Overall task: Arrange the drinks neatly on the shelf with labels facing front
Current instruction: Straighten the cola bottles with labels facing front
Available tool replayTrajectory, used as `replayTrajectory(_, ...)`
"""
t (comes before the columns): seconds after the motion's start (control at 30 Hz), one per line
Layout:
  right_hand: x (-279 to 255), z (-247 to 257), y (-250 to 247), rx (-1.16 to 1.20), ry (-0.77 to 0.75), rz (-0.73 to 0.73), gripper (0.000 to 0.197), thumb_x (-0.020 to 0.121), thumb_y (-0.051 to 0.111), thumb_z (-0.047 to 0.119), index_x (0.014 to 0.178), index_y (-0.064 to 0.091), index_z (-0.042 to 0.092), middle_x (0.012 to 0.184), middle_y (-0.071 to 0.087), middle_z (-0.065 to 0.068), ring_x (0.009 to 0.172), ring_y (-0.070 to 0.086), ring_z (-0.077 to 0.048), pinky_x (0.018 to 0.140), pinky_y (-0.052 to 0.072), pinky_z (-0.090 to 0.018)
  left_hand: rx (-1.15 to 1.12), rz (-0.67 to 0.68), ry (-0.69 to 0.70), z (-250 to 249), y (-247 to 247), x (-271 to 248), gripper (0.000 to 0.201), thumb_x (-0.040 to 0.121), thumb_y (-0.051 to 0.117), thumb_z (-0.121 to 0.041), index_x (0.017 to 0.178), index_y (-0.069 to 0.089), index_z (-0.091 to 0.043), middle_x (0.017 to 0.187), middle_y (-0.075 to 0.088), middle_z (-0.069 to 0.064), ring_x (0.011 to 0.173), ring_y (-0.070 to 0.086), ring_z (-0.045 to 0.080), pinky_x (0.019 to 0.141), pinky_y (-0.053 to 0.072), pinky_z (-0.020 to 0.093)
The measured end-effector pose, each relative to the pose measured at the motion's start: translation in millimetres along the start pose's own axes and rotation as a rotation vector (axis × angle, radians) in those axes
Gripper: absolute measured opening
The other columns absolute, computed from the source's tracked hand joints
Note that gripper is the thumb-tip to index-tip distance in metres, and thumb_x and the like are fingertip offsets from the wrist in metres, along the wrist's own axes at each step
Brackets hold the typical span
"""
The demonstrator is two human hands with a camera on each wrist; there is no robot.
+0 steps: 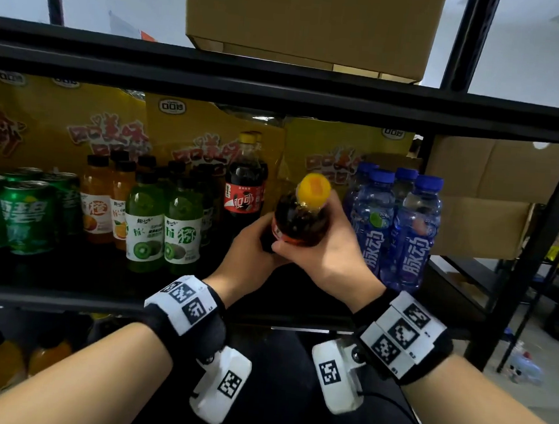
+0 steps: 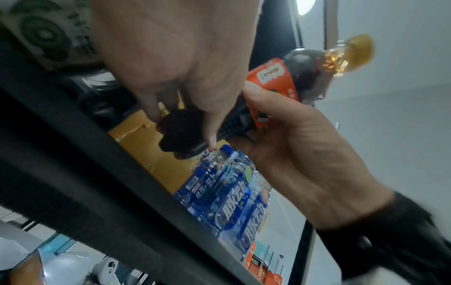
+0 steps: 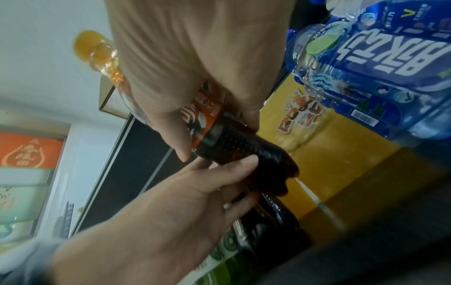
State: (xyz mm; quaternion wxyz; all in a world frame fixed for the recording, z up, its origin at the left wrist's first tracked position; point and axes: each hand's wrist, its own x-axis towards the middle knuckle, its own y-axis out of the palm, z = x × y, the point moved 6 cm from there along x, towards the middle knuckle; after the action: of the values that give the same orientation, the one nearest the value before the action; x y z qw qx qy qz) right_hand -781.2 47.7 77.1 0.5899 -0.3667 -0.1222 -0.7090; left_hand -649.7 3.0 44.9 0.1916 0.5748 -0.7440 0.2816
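A dark cola bottle [image 1: 301, 218] with a yellow cap and red label hangs tilted toward me above the black shelf [image 1: 97, 303], in the gap between a standing cola bottle [image 1: 244, 189] and the blue water bottles [image 1: 400, 228]. My left hand [image 1: 252, 248] curls around its lower body. My right hand [image 1: 325, 249] wraps the label area from the right. In the left wrist view the cola bottle [image 2: 288, 81] lies slanted between my left hand [image 2: 185, 77] and right hand [image 2: 300, 154]. The right wrist view shows the cola bottle [image 3: 234, 148] held by my right hand [image 3: 190, 77] above and left hand [image 3: 195, 202] below.
Green cans [image 1: 20, 215], orange juice bottles [image 1: 100, 197] and kiwi drink bottles [image 1: 163, 226] stand in rows at the left. Yellow snack bags [image 1: 194, 131] line the back. A cardboard box [image 1: 306, 23] sits on the upper shelf; a black upright post [image 1: 536, 248] stands at the right.
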Motion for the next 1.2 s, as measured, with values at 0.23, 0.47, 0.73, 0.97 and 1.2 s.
replayTrajectory(0.23,-5,1,4,-0.033,-0.036,-0.008,0.077,0.069,0.091,-0.001,0.118,0.052,0.045,0.117,0.066,0.018,0.114,0.062,0.006,0.097,0.046,-0.01,0.026,-0.052,0.064,-6,-6,2,0.047,0.083,0.074,0.01,0.121,0.067,-0.017,0.114,0.072,-0.008,0.107,0.065,-0.004,0.1,0.052,0.027)
replayTrajectory(0.47,47,-19,-12,0.027,0.197,-0.123,0.061,0.068,0.096,0.014,0.12,0.066,0.025,0.109,0.074,0.01,0.099,0.071,-0.004,0.091,0.059,-0.031,0.286,-0.299,0.252,-24,-35,-14,0.064,0.091,0.07,-0.012,0.147,0.044,-0.029,0.149,0.046,-0.012,0.141,0.039,-0.001,0.115,0.029,0.011)
replayTrajectory(0.73,79,-59,6,-0.049,0.375,-0.076,0.077,0.062,0.099,0.017,0.129,0.06,0.017,0.118,0.072,-0.002,0.107,0.071,-0.02,0.096,0.058,-0.042,0.207,-0.338,-0.05,9,-53,10,0.085,0.093,0.069,-0.005,0.161,0.02,-0.017,0.162,0.032,0.004,0.148,0.033,0.015,0.122,0.031,0.033)
replayTrajectory(0.97,86,-79,18,-0.139,0.535,0.158,0.06,0.071,0.094,0.016,0.118,0.06,0.03,0.109,0.07,0.005,0.102,0.066,-0.016,0.074,0.053,-0.034,0.17,-0.277,-0.227,41,-50,13,0.093,0.089,0.074,-0.006,0.162,0.019,-0.018,0.151,0.049,0.005,0.137,0.048,0.018,0.109,0.039,0.031)
replayTrajectory(1.2,87,-93,32,-0.137,0.67,0.278,0.033,0.09,0.076,0.013,0.096,0.056,0.039,0.099,0.062,0.01,0.086,0.055,-0.01,0.064,0.045,-0.032,0.135,-0.221,-0.312,56,-51,17,0.081,0.088,0.074,-0.002,0.156,0.033,-0.017,0.137,0.058,-0.001,0.126,0.054,0.016,0.102,0.043,0.031)
